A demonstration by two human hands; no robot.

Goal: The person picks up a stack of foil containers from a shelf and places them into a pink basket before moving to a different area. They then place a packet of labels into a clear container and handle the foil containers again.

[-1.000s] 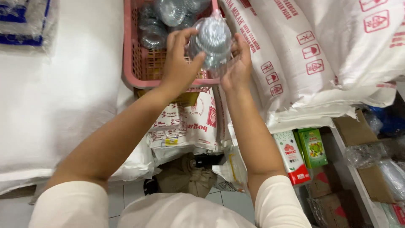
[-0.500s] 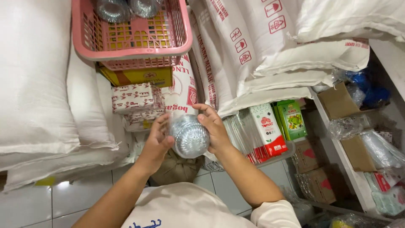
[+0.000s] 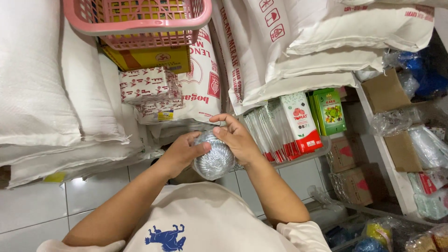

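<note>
You hold a clear-wrapped stack of silver foil cups (image 3: 214,159) between both hands at chest level, above the white tiled floor (image 3: 51,205). Your left hand (image 3: 179,153) grips its left side with curled fingers; your right hand (image 3: 238,137) clasps the top right. A pink basket (image 3: 140,23) sits well above on white sacks (image 3: 42,93).

Bright, even light; sharp focus.

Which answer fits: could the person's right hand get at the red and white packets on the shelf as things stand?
Probably not at once: the right hand is holding the silver foil bundle with the left hand. The red and white packets lie close, nothing between.
</note>
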